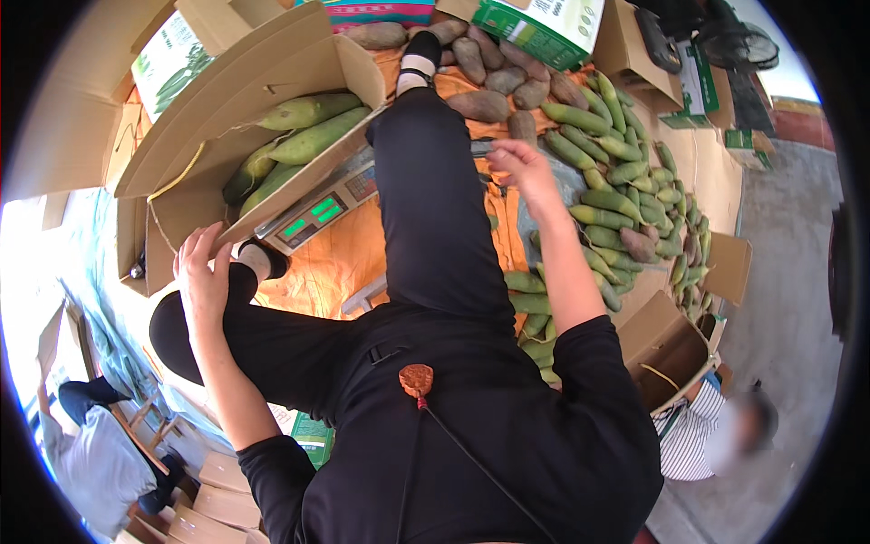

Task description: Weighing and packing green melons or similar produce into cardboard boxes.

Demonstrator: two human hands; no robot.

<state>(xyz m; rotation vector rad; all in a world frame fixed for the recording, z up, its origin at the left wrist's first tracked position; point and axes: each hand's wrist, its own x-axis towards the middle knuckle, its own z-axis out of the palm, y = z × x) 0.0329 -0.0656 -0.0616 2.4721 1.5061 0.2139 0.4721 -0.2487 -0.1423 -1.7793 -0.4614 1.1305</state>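
My left hand [201,276] has its fingers spread at the near corner of an open cardboard box [245,95], beside my bent knee. Several long green radishes [317,140] lie inside that box. It rests on a digital scale [313,218] with lit green displays. My right hand [535,186] hovers with loosely bent fingers apart and nothing visible in them. Just to its right is a large heap of green radishes [616,204]. Brownish-red root vegetables [480,106] lie beyond it, around my outstretched foot.
An orange sheet [317,272] covers the floor under me. Green-and-white cartons [535,32] stand at the back. An open empty box [657,340] sits at the right. One person in a striped shirt [693,435] is at lower right, another in grey [104,467] at lower left.
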